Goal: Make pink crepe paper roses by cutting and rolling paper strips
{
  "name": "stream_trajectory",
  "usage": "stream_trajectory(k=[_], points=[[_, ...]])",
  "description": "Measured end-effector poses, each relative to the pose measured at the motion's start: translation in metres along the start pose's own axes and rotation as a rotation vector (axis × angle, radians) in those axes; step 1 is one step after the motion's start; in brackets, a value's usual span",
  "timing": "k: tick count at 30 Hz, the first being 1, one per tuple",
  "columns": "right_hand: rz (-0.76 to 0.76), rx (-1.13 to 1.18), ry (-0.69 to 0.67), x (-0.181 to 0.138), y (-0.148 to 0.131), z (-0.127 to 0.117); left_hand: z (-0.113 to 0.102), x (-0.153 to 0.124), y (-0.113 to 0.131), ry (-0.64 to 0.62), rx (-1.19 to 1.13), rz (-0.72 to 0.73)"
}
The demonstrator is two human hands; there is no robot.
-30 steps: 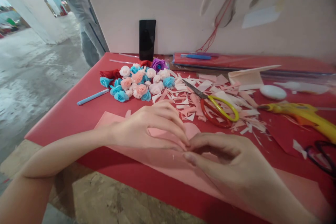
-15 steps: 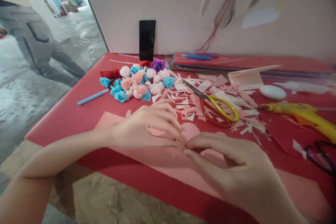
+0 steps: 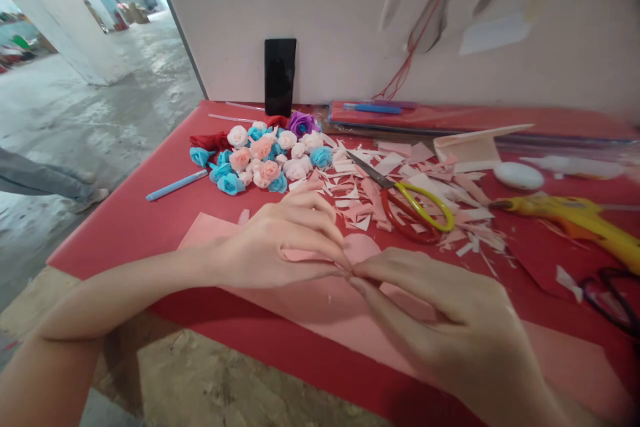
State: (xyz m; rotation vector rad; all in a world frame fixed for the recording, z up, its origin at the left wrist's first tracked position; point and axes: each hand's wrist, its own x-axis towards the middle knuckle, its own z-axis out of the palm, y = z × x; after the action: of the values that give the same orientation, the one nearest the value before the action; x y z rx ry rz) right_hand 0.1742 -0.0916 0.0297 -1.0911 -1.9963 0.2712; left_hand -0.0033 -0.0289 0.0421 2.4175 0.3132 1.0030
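Observation:
My left hand (image 3: 285, 240) and my right hand (image 3: 440, 307) meet fingertip to fingertip, both pinched closed on a small pink paper piece, which the fingers almost wholly hide. Beneath them lies a long pink paper sheet (image 3: 300, 307). A rounded pink paper cutout (image 3: 361, 247) shows just behind the fingertips. Past the hands, scissors (image 3: 385, 181) with a red and a yellow handle rest on a heap of pink and white paper scraps (image 3: 350, 203). To their left is a cluster of paper roses (image 3: 263, 147) in blue, pink, white, red and purple.
A yellow glue gun (image 3: 565, 209) lies at the right, with a white oval object (image 3: 519, 175) behind it. A black phone (image 3: 280, 77) leans on the wall. A light-blue pen (image 3: 177, 185) lies near the left edge. Another person's leg (image 3: 40, 177) shows beyond the table.
My fingertips have closed in slightly, and less of the pink piece shows between them. The person at the left has moved mostly out of view; only a lower leg and foot show.

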Motion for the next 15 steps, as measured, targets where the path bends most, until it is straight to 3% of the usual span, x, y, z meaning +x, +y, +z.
stream_trajectory(k=[4, 9, 15], points=[[0.087, 0.147, -0.092, 0.001, 0.003, -0.002, 0.000, -0.001, 0.001, 0.015, -0.004, -0.014], [0.351, 0.387, -0.323, 0.009, 0.004, -0.006, 0.000, -0.001, 0.001, -0.014, -0.045, -0.049], [0.537, 0.684, -0.442, 0.015, 0.008, -0.006, -0.001, 0.000, 0.001, -0.050, -0.145, -0.094]])
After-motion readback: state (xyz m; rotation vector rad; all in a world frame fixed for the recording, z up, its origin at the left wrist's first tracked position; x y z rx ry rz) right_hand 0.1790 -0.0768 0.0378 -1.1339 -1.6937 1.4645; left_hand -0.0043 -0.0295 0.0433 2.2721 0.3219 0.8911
